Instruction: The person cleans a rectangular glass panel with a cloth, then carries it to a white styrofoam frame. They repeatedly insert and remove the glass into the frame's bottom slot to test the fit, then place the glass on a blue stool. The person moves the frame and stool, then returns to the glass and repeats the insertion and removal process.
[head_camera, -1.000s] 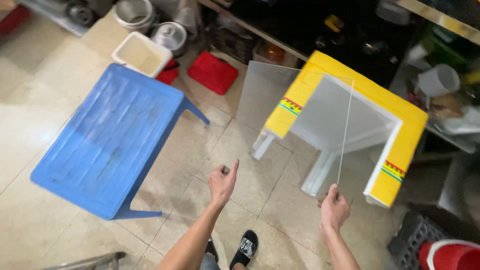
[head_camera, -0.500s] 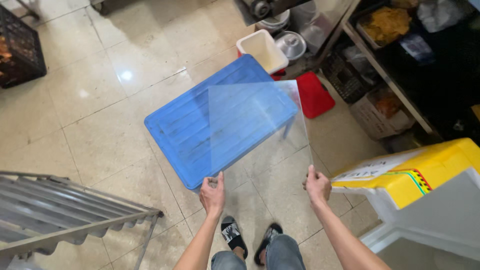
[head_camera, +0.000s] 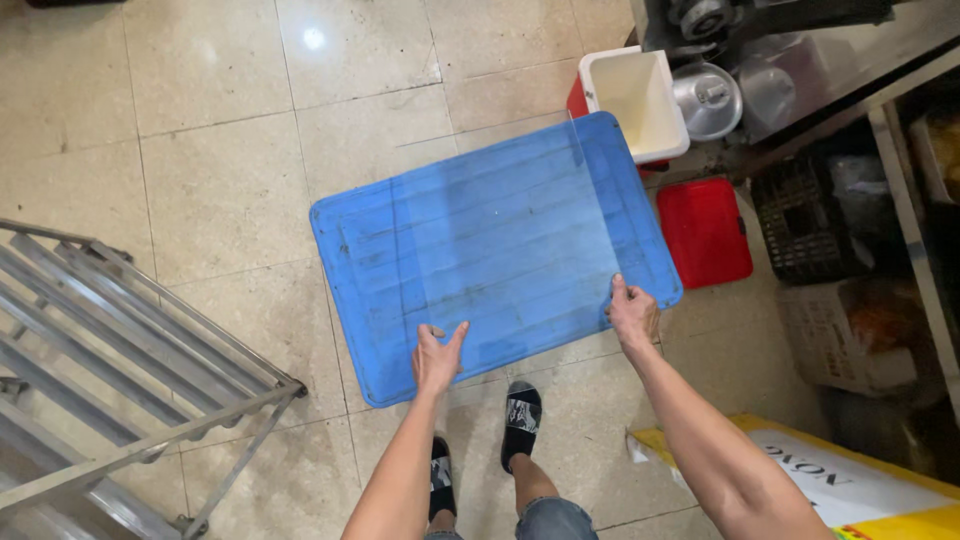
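I hold a clear glass pane flat over a blue plastic table. My left hand grips the pane's near edge at its left corner. My right hand grips the near edge at the right corner, over the table's right side. The pane covers most of the tabletop and reaches past its far edge. Whether the pane rests on the table or hovers just above it, I cannot tell. My two feet in black slippers stand on the tiled floor just before the table.
A grey metal rack stands at the left. Beyond the table are a white tub, metal pots and a red lid. A black crate and shelves line the right. A yellow and white box lies at the lower right.
I have turned from the yellow box toward the blue table, carrying the pane. It has gone from upright to flat, and now lies low over the tabletop.
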